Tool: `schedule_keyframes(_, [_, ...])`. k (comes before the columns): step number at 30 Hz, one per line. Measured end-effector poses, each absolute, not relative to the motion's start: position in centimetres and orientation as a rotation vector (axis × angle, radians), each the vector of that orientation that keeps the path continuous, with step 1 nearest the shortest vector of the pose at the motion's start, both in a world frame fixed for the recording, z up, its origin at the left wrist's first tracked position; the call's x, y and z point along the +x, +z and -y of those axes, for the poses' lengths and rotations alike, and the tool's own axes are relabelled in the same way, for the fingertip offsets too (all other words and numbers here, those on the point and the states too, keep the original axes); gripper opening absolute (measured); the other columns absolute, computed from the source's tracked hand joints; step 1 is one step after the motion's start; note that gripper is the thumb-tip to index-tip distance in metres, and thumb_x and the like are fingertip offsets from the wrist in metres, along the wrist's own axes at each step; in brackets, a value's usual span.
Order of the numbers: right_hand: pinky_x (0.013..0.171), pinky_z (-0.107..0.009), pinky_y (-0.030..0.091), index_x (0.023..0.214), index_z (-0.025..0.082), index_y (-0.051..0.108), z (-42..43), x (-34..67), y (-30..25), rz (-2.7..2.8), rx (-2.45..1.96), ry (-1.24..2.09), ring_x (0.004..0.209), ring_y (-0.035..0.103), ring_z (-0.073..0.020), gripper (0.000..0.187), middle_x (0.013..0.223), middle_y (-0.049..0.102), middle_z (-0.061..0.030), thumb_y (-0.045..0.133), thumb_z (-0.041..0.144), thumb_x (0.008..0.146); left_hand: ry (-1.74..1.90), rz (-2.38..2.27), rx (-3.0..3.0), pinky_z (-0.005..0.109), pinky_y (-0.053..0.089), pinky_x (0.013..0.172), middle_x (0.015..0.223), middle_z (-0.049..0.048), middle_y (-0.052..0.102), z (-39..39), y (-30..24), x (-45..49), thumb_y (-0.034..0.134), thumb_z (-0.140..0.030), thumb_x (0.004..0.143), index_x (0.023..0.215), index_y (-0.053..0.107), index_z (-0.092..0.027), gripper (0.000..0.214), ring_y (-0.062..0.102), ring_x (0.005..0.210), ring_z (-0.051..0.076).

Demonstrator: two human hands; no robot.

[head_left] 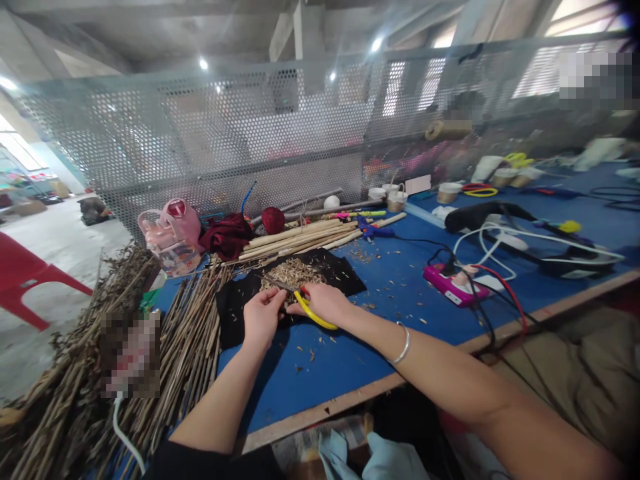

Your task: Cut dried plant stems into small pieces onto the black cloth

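My right hand [325, 303] is closed around yellow-handled cutters [313, 312], their jaws pointing left over a black cloth [345, 270]. My left hand [263, 317] is pinched on a thin brown stick [277, 284] that meets the cutter jaws. A heap of short cut pieces [293, 272] lies on the cloth just beyond both hands. A silver bangle [403, 345] circles my right wrist.
A large pile of dry stalks [75, 373] fills the left of the blue table [400, 287]. Peeled sticks [300, 239], a pink bag [170, 233], a dark red cloth [227, 235], a pink phone [453, 285] with cables, a black tool [480, 215] and small cups lie farther back. A perforated metal screen [250, 133] stands behind.
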State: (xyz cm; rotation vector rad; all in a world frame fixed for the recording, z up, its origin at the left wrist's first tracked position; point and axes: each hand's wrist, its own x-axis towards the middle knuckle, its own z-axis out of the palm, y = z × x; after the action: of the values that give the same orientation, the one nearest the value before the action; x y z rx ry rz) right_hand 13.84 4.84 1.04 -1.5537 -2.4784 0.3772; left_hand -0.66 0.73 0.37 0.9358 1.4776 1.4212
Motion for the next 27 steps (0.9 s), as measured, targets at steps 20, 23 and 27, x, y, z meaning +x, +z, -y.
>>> schedule_keyframes(20, [0.067, -0.028, 0.04, 0.1, 0.017, 0.048, -4.67, 14.27, 1.7, 2.513, -1.43, 0.343, 0.088, 0.06, -0.0258, 0.069, 0.092, 0.063, -0.0107, 0.052, 0.073, 0.06, 1.376, -1.309, 0.792, 0.02, 0.045, 0.043, 0.071, 0.0028, 0.064, -0.58, 0.23, 0.12, 0.06, -0.036, 0.069, 0.08, 0.059, -0.015, 0.024, 0.058, 0.052, 0.012])
schedule_keyframes(23, [0.07, -0.029, 0.04, 0.099, 0.016, 0.048, -4.74, 14.24, 1.65, 2.508, -1.456, 0.326, 0.09, 0.059, -0.0265, 0.069, 0.094, 0.062, -0.0116, 0.054, 0.072, 0.058, 1.372, -1.316, 0.84, 0.023, 0.047, 0.048, 0.072, 0.0037, 0.065, -0.44, 0.24, 0.19, 0.06, -0.037, 0.07, 0.079, 0.06, -0.015, 0.024, 0.059, 0.054, 0.013])
schedule_keyframes(27, [0.07, -0.03, 0.04, 0.096, 0.016, 0.048, -4.63, 14.17, 1.65, 2.5, -1.449, 0.277, 0.089, 0.059, -0.0268, 0.069, 0.094, 0.061, -0.0115, 0.055, 0.073, 0.057, 1.365, -1.227, 1.003, 0.025, 0.048, 0.057, 0.071, 0.0036, 0.066, -0.32, 0.05, 0.08, 0.062, -0.035, 0.068, 0.083, 0.063, -0.015, 0.025, 0.06, 0.061, 0.015])
